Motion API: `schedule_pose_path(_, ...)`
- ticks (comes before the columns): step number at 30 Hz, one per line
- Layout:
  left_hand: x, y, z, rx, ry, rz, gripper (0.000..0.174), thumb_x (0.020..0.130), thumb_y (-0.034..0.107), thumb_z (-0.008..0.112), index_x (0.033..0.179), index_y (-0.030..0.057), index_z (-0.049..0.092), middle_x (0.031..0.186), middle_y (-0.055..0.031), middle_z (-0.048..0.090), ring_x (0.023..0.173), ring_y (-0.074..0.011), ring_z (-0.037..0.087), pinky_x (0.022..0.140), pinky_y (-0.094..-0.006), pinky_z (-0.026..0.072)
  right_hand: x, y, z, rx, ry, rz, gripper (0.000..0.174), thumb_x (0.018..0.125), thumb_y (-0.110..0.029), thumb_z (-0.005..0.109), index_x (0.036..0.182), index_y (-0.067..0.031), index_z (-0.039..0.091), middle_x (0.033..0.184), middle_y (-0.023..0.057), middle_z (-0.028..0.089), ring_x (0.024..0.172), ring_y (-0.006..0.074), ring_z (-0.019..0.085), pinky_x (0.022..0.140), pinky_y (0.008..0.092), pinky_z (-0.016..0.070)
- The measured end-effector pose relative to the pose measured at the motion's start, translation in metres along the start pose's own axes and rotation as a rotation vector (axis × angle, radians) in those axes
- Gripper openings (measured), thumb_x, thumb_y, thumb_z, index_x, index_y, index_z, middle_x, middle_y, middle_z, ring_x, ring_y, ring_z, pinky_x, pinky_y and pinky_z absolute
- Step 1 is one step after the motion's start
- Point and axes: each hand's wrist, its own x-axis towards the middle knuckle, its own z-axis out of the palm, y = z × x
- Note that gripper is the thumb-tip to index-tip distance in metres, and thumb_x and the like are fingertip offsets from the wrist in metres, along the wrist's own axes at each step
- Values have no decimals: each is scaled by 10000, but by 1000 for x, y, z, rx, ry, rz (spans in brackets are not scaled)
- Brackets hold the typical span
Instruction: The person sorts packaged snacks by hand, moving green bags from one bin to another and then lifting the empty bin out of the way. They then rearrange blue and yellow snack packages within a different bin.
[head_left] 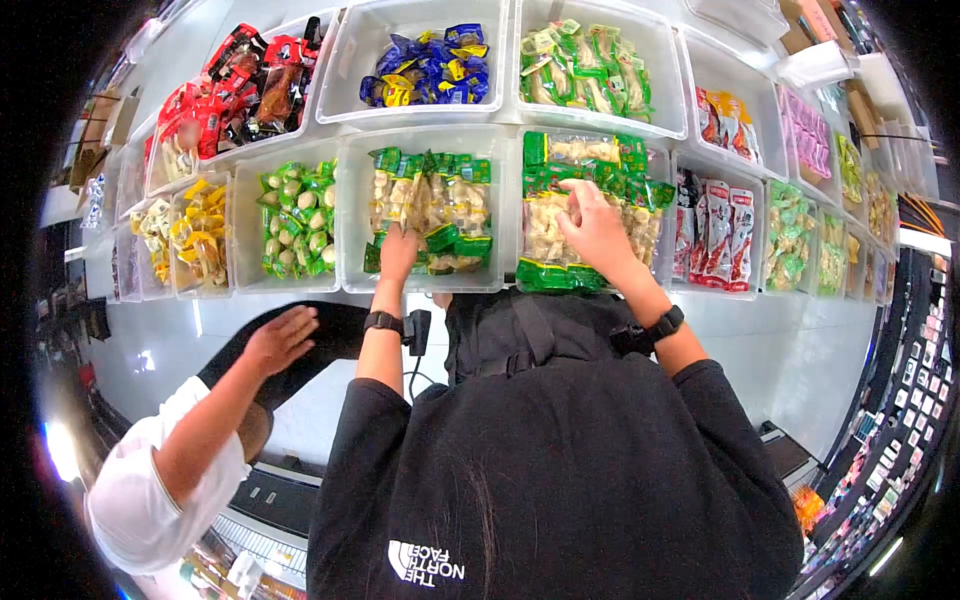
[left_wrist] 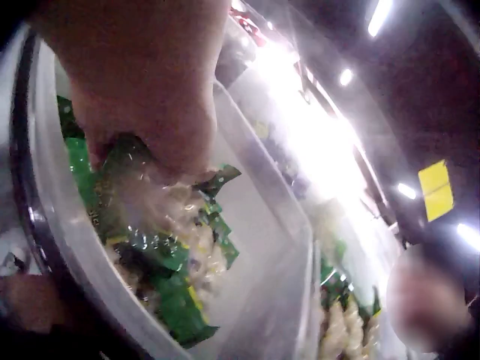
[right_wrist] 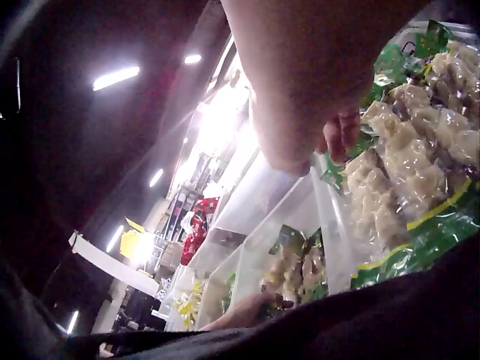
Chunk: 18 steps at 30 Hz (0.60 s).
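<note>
left hand [head_left: 398,256]: narrow, pinching one green-edged packet [left_wrist: 131,176] within the near left-of-centre bin [head_left: 354,212].
right hand [head_left: 597,232]: fingers bent, parted, no hold visible; over similar packets [head_left: 545,228] in the adjoining bin to the right [head_left: 660,160]; contact cannot be told.
handling, as judged: grip by the flat sealed edge, spare the lumpy contents, lift clear of neighbours, lay flat, edges aligned.
</note>
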Motion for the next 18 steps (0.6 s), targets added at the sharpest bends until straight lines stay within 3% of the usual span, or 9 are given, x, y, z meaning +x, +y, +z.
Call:
schedule_pose_path(1, 7, -11, 2, -338, -101, -79, 290, 799, 145, 447, 979, -81, 477, 781, -153, 616, 671, -233, 622, 607, -325, 482, 1, -4, 2, 9, -40, -11, 368, 776, -114, 590, 1124, -51, 485, 842, 73, 512, 607, 153, 523, 589, 298, 447)
schedule_pose_path(5, -17, 13, -13, -515, -134, -22, 217, 803, 120, 463, 954, -36, 475, 715, -63, 569, 607, -138, 525, 576, -272, 450, 7, -23, 4, 128, -207, -6, 305, 778, -124, 572, 1067, -40, 521, 846, 106, 578, 687, 208, 578, 651, 325, 471)
schedule_pose_path(6, -22, 18, -14, -514, -129, -21, 217, 803, 120, 463, 954, -36, 475, 715, -63, 569, 607, -138, 525, 576, -272, 450, 9, -25, 5, 172, -271, -23, 271, 779, -144, 559, 1024, -28, 542, 853, 132, 602, 744, 258, 608, 699, 357, 483)
schedule_pose_path(10, -52, 62, -22, -519, -204, 212, 205, 822, 134, 446, 962, -7, 493, 745, -71, 560, 644, -144, 528, 615, -269, 447, 15, -29, 14, 272, -352, -25, 268, 815, -164, 565, 1041, -20, 566, 883, 111, 624, 733, 166, 594, 661, 299, 478)
schedule_pose_path(12, -67, 84, -15, -891, -297, -8, 208, 828, 156, 433, 938, -2, 513, 749, -76, 557, 650, -160, 535, 630, -274, 454, 18, -32, 20, 336, -319, 3, 292, 837, -190, 557, 1073, -19, 551, 925, 101, 621, 772, 157, 591, 668, 291, 477)
schedule_pose_path(13, -70, 91, -14, -962, -424, 15, 225, 827, 165, 427, 935, -4, 530, 753, -84, 561, 666, -173, 548, 628, -279, 462, 19, -33, 22, 399, -288, 36, 316, 859, -216, 548, 1105, -18, 536, 967, 92, 618, 811, 148, 588, 674, 283, 476)
schedule_pose_path(14, -75, 98, -11, -958, -429, 20, 225, 827, 165, 427, 935, -4, 530, 753, -84, 561, 666, -173, 548, 628, -279, 462, 20, -33, 23, 399, -279, 35, 316, 859, -216, 548, 1105, -18, 536, 967, 92, 618, 811, 148, 588, 674, 283, 476)
schedule_pose_path(16, -85, 111, -1, -971, -566, -54, 239, 823, 165, 426, 958, -4, 527, 754, -88, 559, 655, -168, 543, 611, -274, 458, 23, -32, 21, 840, -296, 257, 396, 885, -285, 540, 1165, -10, 485, 1027, 70, 595, 865, 124, 566, 677, 265, 470)
schedule_pose_path(18, -85, 117, 11, -907, -727, 43, 220, 824, 152, 442, 978, 14, 519, 754, -74, 553, 652, -153, 534, 593, -265, 446, 24, -28, 13, 874, -281, 327, 452, 883, -345, 547, 1193, -29, 454, 1045, 63, 579, 877, 114, 559, 672, 249, 465)
